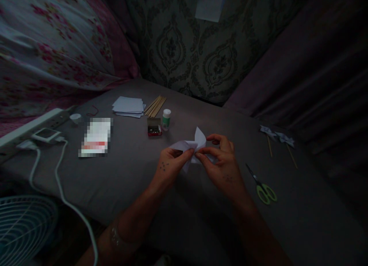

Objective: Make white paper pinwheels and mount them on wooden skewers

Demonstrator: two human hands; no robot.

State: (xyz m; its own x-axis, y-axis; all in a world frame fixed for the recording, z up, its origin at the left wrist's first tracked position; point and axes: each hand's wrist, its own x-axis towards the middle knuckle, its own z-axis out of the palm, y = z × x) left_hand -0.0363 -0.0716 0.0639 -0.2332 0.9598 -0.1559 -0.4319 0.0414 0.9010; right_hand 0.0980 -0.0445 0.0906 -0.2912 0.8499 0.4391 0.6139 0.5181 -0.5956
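Observation:
A white paper pinwheel shape [200,137] with folded, pointed blades is held above the grey cloth surface. My left hand [171,164] pinches it near its centre from the left, thumb on top. My right hand [222,162] grips it close to the centre from the right, thumb and forefinger together, the other fingers curled. Both thumb tips nearly meet at the middle of the paper. Whether a pin sits between them is too small to tell.
Behind the hands are a glue bottle [166,120], a small box of metal pins [154,129], wooden sticks [155,106] and stacked paper [128,106]. Green-handled scissors [263,189] and two pinwheels on sticks [277,136] lie right. A power strip [34,129] and fan [25,227] are left.

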